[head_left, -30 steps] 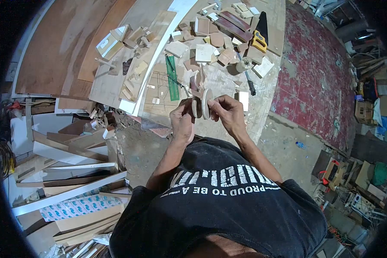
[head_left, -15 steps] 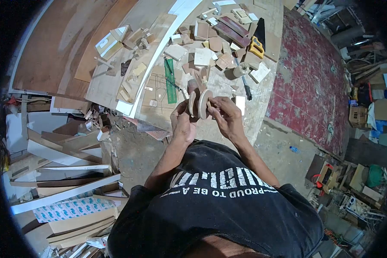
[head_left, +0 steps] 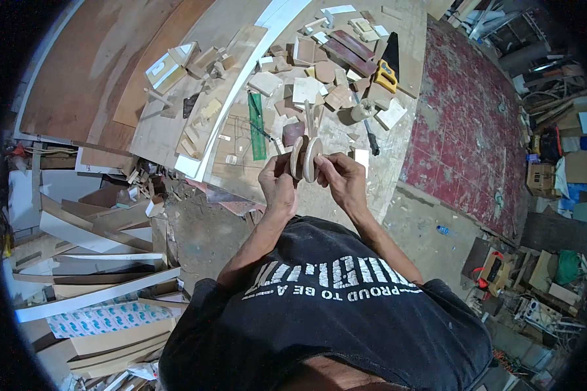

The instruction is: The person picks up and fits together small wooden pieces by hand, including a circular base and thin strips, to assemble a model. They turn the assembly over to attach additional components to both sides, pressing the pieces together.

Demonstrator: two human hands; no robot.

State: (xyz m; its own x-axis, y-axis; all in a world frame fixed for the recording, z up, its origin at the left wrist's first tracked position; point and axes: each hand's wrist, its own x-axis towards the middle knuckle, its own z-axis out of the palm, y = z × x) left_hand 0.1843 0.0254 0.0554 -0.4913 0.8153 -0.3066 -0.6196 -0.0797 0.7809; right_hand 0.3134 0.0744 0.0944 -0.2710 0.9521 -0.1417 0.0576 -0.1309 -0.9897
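Two round wooden discs stand on edge side by side between my hands, just above the near edge of the workbench. My left hand (head_left: 279,188) has its fingers closed on the left disc (head_left: 297,158). The right disc (head_left: 312,160) is pinched between the thumb and fingers of my right hand (head_left: 344,180). Whether the discs are joined I cannot make out. Just beyond them lie a reddish-brown rounded piece (head_left: 293,134) and some thin wooden strips (head_left: 314,115). A green ruler (head_left: 256,127) rests to the left.
Many wood offcuts (head_left: 306,90) cover the workbench (head_left: 378,179). Among them are a yellow-handled handsaw (head_left: 386,75) and a jar (head_left: 361,112). Large boards (head_left: 78,78) lie at the left; scrap lengths (head_left: 98,293) are piled below. A red floor panel (head_left: 469,124) is at the right.
The discs have turned slightly and now show more edge-on. My right fingers have shifted a little on the right disc, and the reddish-brown piece shows more clearly. The view has moved slightly.
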